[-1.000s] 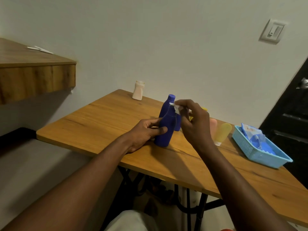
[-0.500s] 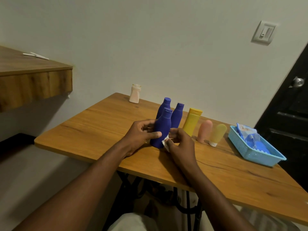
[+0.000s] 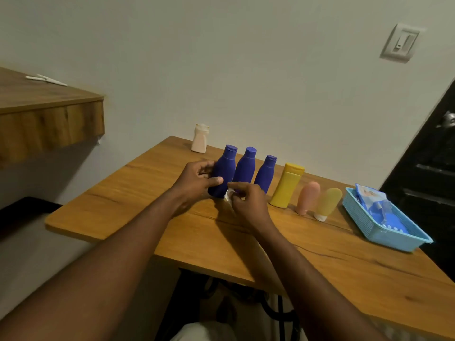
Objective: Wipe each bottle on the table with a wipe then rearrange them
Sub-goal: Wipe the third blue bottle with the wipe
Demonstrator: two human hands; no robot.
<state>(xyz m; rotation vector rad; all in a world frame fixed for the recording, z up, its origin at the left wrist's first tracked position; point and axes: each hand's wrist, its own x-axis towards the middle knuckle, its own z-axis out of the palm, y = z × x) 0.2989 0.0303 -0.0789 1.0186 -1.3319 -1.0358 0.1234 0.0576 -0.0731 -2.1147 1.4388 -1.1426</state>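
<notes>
Three blue bottles stand in a row on the wooden table (image 3: 320, 264). My left hand (image 3: 197, 183) grips the leftmost blue bottle (image 3: 224, 171) around its lower body. My right hand (image 3: 248, 203) pinches a small white wipe (image 3: 228, 194) against that bottle's base. The middle blue bottle (image 3: 245, 166) and the right blue bottle (image 3: 266, 172) stand just behind my right hand. To their right stand a yellow bottle (image 3: 286, 185), a pink tube (image 3: 308, 198) and a pale yellow tube (image 3: 327, 204). A small white bottle (image 3: 200, 139) stands alone at the table's far corner.
A light blue basket (image 3: 369, 227) holding a wipe packet (image 3: 371, 198) sits at the right edge of the table. A wooden shelf (image 3: 49, 119) juts from the wall on the left. A dark door (image 3: 433, 153) stands at the right.
My left hand has moved the held blue bottle to the left end of the blue row. My right hand dropped with the wipe from the cap to the base.
</notes>
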